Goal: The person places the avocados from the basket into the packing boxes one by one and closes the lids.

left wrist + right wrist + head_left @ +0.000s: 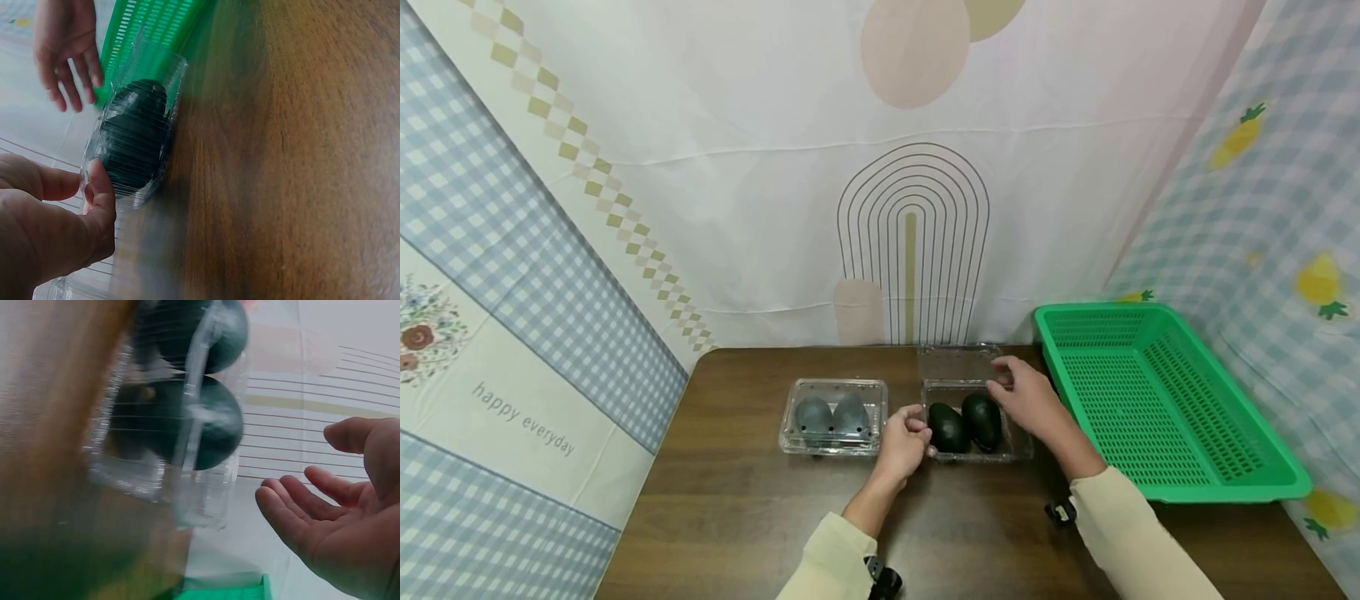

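An open clear plastic clamshell box (1017,443) holds two dark green avocados (949,429), side by side. Its hinged lid (958,364) stands raised at the back, against the wall cloth. With thumb and fingers, my left hand (901,443) pinches the left rim of this box, as the left wrist view shows close up. Over the box's right side hovers my right hand (1028,400), its fingers loosely bent and holding nothing; the right wrist view shows it apart from the avocados.
Left of my left hand, a closed clear clamshell box (881,408) contains two more dark, rounded fruits. A green plastic basket (1187,492) occupies the right of the wooden table (730,500). Patterned cloths hang behind and at both sides.
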{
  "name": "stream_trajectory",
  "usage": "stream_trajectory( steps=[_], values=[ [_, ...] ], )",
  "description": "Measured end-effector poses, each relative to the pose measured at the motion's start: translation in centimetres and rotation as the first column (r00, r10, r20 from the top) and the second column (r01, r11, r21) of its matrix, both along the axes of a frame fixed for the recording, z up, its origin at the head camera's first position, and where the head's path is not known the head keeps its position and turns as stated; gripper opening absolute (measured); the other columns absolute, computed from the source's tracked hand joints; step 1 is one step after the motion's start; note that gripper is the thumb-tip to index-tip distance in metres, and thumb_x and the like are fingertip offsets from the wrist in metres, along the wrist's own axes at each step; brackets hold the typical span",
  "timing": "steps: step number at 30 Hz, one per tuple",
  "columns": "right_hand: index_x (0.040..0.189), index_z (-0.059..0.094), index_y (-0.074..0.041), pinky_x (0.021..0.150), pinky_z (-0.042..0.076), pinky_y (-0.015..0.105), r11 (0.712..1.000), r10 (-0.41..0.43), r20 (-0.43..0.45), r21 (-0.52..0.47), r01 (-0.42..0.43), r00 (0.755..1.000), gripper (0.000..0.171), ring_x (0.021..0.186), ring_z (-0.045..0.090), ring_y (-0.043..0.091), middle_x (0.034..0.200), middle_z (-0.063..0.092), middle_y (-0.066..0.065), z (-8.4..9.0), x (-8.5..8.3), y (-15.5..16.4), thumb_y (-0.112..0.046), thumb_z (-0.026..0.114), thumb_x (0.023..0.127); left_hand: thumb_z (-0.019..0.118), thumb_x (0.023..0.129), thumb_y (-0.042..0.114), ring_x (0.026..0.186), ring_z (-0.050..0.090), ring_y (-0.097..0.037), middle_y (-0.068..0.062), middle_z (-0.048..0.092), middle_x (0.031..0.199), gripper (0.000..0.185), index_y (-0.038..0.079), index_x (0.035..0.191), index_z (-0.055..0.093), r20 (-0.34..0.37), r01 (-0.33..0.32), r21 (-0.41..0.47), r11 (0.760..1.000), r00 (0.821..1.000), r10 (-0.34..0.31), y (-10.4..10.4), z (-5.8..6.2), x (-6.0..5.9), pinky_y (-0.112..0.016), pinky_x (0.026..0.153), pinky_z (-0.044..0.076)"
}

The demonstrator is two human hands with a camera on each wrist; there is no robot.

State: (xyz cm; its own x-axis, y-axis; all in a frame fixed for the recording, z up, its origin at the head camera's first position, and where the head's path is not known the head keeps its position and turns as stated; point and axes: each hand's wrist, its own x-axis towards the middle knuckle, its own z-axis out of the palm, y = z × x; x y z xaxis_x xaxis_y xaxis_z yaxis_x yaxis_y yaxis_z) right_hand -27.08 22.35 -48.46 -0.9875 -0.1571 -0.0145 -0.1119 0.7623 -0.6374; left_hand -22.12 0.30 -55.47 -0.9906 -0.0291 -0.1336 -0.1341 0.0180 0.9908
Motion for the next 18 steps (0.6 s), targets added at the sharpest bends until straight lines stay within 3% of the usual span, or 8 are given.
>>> stream_trajectory(
  steps=[6, 18],
  values=[
    [0.148, 0.048, 0.002, 0.099, 0.055, 0.059, 0.998, -0.055, -0.006, -0.031, 0.055, 0.998, 0.049, 0.126, 0.057, 0.044, 0.141, 0.055, 0.028, 0.8, -2.4, 0.0, -0.026, 0.053, 0.107, 0.061, 0.091, -0.014, 0.061, 0.056, -0.013, -0.01, 0.056, 0.091, 0.044, -0.012, 0.134, 0.056, 0.0, -0.009, 0.004, 1.0, 1.0, 0.009, 0.0, 0.1, 0.0, -0.022, 0.055, 0.056],
    [0.156, 0.034, 0.006, 0.113, 0.044, 0.062, 0.998, -0.057, 0.193, -0.016, 0.061, 0.98, 0.06, 0.141, 0.042, 0.048, 0.156, 0.04, 0.031, 0.2, -7.2, 1.1, -0.032, 0.042, 0.109, 0.062, 0.09, -0.015, 0.059, 0.059, -0.013, -0.012, 0.056, 0.093, 0.046, -0.013, 0.135, 0.054, -0.007, 0.0, 0.019, 1.0, 1.0, 0.0, -0.1, 0.4, 0.3, -0.024, 0.056, 0.059]
  ],
)
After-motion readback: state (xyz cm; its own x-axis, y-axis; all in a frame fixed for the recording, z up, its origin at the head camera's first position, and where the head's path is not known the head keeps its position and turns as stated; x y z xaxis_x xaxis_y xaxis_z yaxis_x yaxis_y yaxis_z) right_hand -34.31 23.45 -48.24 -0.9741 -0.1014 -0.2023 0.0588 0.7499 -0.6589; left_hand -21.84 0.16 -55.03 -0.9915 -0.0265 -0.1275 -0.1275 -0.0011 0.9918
